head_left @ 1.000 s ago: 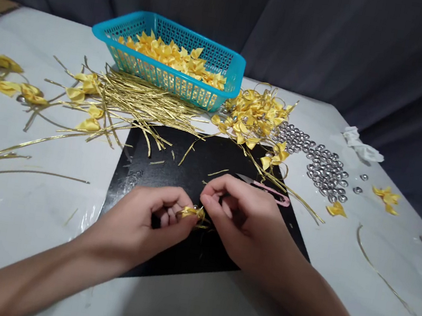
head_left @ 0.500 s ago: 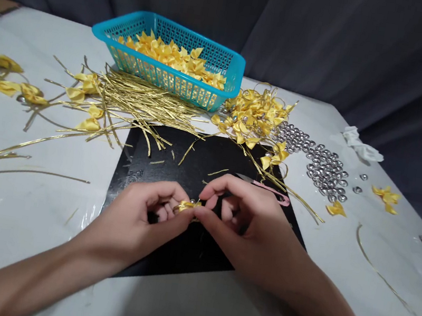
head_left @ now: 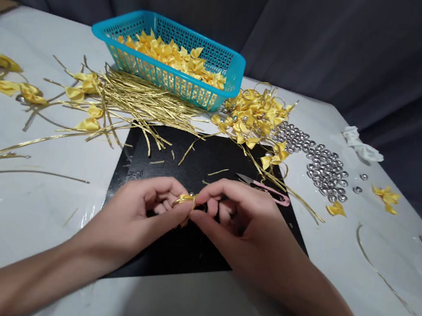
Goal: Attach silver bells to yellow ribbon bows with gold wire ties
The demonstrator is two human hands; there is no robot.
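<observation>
Above one black mat [head_left: 172, 146], the left hand [head_left: 143, 206] holds one yellow bow [head_left: 185, 199] in a narrow grip, and the right hand [head_left: 255, 221] also pinches its edge. On the mat's right side lies one pair of scissors [head_left: 249, 180], behind the mat stands one blue basket [head_left: 233, 79], and to the mat's right three silver beads [head_left: 357, 190] lie apart from their pile [head_left: 329, 171].

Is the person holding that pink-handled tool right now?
No, the pink-handled tool lies on the black mat just beyond the right hand, outside its grip.
</observation>
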